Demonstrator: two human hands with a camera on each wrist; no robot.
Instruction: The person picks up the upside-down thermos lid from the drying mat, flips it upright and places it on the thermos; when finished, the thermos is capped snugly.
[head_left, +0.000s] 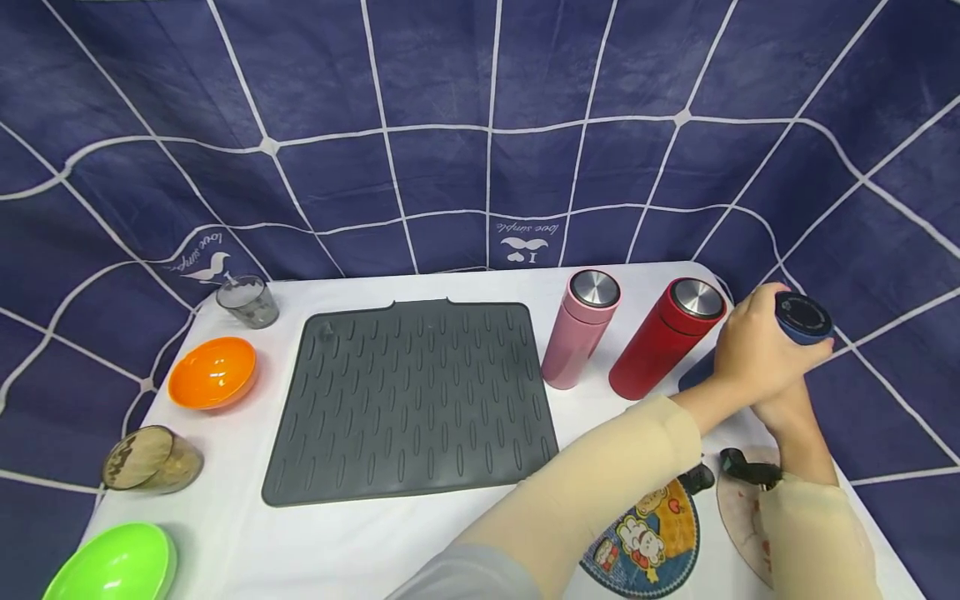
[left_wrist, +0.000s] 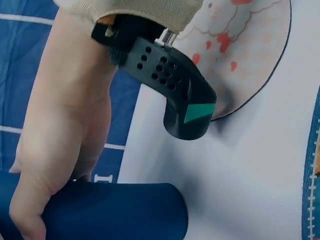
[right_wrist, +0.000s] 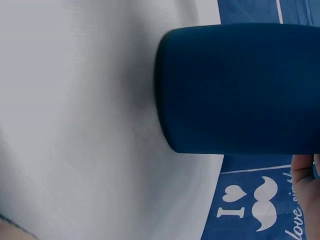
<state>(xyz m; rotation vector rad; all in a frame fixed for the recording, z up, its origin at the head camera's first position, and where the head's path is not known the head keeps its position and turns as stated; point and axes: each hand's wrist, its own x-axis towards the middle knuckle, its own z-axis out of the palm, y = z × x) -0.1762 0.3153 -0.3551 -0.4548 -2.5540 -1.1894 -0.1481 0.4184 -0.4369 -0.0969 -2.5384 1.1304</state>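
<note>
A dark blue thermos bottle (head_left: 697, 371) with a dark round top (head_left: 804, 317) stands at the table's right end. My left hand (head_left: 757, 342) grips it by its upper part, close to the top. My right hand (head_left: 776, 404), partly hidden behind the left in the head view, holds the bottle lower down. In the left wrist view, the right hand (left_wrist: 55, 145) wraps its thumb round the blue body. The base shows in the right wrist view; whether it touches the table I cannot tell. Beside it stand a red thermos (head_left: 660, 350) and a pink thermos (head_left: 577, 337).
A grey ridged mat (head_left: 412, 400) lies mid-table. Along the left are a clear glass (head_left: 247, 302), an orange bowl (head_left: 213, 373), an amber glass (head_left: 153, 460) and a green bowl (head_left: 112, 567). Two round patterned mats, one blue-rimmed (head_left: 645, 542), one pale (head_left: 738, 508), lie under my arms.
</note>
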